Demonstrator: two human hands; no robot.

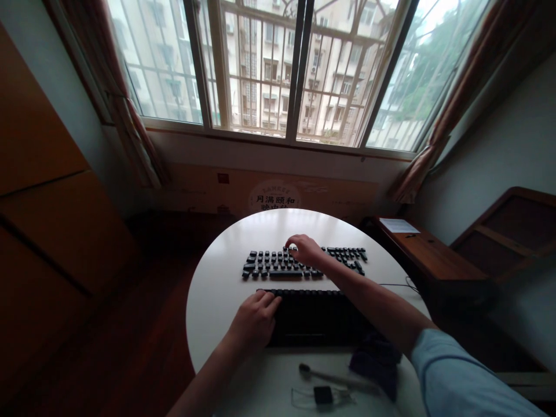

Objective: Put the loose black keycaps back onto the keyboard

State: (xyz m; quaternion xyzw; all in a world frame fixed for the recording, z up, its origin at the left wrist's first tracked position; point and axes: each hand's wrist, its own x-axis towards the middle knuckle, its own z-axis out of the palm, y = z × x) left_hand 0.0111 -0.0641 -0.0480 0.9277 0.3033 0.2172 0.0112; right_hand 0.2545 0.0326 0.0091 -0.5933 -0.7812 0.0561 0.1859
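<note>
Loose black keycaps [285, 274] lie in keyboard-like rows on a round white table [217, 301]. Over their back row, my right hand [306, 252] reaches with thumb and forefinger curled together around a keycap, which is mostly hidden by the fingers. Nearer to me sits a black keyboard [313, 324] with a row of caps along its far edge. My left hand [256, 315] grips its far left corner, fingers bent over the caps there. My right forearm covers part of the keyboard's right side.
At the near side lie a brush [334, 377], a wire keycap puller [323, 395] and a dark purple cloth [376, 365]. A cable [397, 285] runs off to the right. A wooden desk [438, 255] with a paper sheet [398, 225] stands beyond the table's right edge.
</note>
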